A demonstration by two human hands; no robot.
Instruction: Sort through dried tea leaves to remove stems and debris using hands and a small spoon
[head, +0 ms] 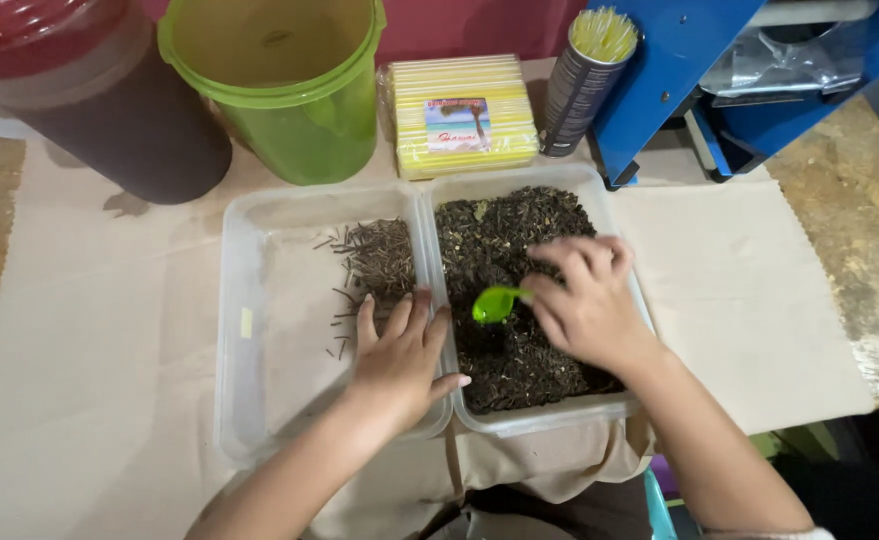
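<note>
Two clear plastic trays sit side by side on a beige cloth. The right tray (615, 405) is full of dark loose dried leaves (500, 235). In the left tray (240, 300) lies a small pile of thin brown stems (382, 258). My right hand (585, 300) holds a small green spoon (496, 303) over the dark leaves. My left hand (400, 355) rests flat inside the left tray, fingers spread, just below the stems and against the wall between the trays.
Behind the trays stand a green plastic bucket (295, 90), a dark container with a red lid (90, 90), a yellow pack of straws (463, 115) and a can of straws (585, 80). A blue machine (680, 70) is at the back right.
</note>
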